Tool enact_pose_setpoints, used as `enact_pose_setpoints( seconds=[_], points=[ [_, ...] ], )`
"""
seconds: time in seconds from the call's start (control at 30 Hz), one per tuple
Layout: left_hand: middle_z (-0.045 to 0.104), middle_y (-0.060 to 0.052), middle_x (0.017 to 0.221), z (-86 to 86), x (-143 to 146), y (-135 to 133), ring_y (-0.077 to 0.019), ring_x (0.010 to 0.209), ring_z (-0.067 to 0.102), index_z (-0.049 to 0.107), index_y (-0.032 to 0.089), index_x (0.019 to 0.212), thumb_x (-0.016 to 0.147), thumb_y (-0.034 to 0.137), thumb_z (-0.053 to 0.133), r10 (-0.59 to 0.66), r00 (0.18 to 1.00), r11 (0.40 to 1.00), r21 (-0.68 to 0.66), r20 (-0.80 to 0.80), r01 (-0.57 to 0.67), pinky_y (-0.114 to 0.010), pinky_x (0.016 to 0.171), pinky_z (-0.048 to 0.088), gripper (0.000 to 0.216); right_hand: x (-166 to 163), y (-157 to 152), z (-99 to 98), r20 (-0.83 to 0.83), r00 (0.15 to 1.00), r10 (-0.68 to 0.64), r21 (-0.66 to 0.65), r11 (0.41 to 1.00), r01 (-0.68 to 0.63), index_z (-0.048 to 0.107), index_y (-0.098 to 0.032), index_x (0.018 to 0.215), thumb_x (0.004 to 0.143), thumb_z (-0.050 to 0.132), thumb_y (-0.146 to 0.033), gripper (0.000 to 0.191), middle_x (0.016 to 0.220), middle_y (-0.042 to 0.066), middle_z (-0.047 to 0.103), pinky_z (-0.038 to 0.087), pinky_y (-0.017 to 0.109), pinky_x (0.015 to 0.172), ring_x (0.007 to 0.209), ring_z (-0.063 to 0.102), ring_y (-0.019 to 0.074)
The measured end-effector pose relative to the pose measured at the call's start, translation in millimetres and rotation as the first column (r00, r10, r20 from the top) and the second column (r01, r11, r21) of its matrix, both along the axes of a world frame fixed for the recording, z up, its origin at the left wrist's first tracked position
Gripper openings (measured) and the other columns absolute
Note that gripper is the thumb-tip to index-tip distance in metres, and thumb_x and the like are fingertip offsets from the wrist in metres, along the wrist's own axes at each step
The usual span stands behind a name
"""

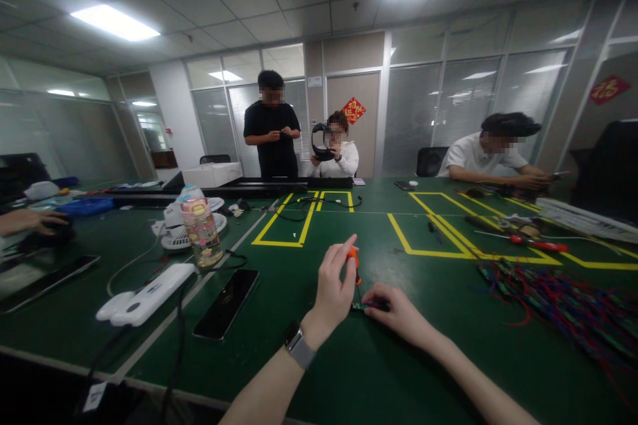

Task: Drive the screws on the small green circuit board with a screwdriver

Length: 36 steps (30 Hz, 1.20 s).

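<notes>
My left hand [335,285], with a watch on its wrist, is closed round the orange handle of a small screwdriver [353,259] that stands upright, tip down. My right hand [396,309] lies on the green table [349,358] just right of it, fingers pinched on a small green connector part [359,306] under the screwdriver's tip. The two hands nearly touch at the part.
A heap of red, blue and green wires [553,299] lies to the right, with a red-handled screwdriver [535,243] beyond it. At left are a black phone [226,302], a white power strip [149,292], a bottle [202,229] and a fan. Three people are at the far side.
</notes>
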<state>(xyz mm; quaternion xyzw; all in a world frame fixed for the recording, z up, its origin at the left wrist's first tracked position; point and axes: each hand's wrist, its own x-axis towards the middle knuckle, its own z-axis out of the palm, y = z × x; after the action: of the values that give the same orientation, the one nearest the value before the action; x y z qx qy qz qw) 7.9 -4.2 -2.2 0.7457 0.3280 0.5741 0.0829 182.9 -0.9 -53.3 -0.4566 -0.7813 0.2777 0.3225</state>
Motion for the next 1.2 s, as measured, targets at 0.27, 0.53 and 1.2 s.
enact_pose_setpoints(
  seconds=[0.27, 0.53, 1.2],
  points=[
    [0.053, -0.002, 0.086, -2.7, -0.8, 3.9, -0.0163, 0.08, 0.056, 0.069, 0.022, 0.105, 0.086, 0.028, 0.068, 0.115, 0.993, 0.991, 0.061, 0.042, -0.117, -0.029, 0.074, 0.049, 0.02, -0.1, -0.3, 1.0, 0.003, 1.0, 0.001, 0.0, 1.0, -0.001, 0.07, -0.016, 0.086, 0.076, 0.063, -0.018, 0.012, 0.084, 0.004, 0.067, 0.046, 0.029, 0.071, 0.078, 0.06, 0.019],
    [0.06, -0.006, 0.102, -0.8, -0.7, 1.0, -0.017, 0.093, 0.058, 0.054, 0.023, 0.132, 0.1, 0.019, 0.039, 0.013, 1.0, 1.0, 0.015, 0.019, -0.013, -0.031, 0.083, 0.049, 0.036, 0.0, 0.0, 0.7, 0.011, 1.0, -0.005, -0.008, 1.0, 0.005, 0.07, -0.015, 0.086, 0.076, 0.063, -0.017, 0.012, 0.086, 0.005, 0.068, 0.047, 0.029, 0.073, 0.08, 0.061, 0.0195],
    [0.056, -0.005, 0.101, -3.7, 0.9, 2.1, -0.018, 0.092, 0.057, 0.061, 0.025, 0.121, 0.095, 0.023, 0.054, 0.118, 0.993, 0.993, 0.025, 0.02, -0.118, -0.03, 0.081, 0.049, 0.028, -0.7, -0.5, 1.8, 0.014, 1.0, -0.012, 0.0, 1.0, 0.012, 0.072, -0.016, 0.086, 0.076, 0.064, -0.017, 0.012, 0.084, 0.004, 0.067, 0.046, 0.029, 0.072, 0.079, 0.06, 0.0191]
  ],
)
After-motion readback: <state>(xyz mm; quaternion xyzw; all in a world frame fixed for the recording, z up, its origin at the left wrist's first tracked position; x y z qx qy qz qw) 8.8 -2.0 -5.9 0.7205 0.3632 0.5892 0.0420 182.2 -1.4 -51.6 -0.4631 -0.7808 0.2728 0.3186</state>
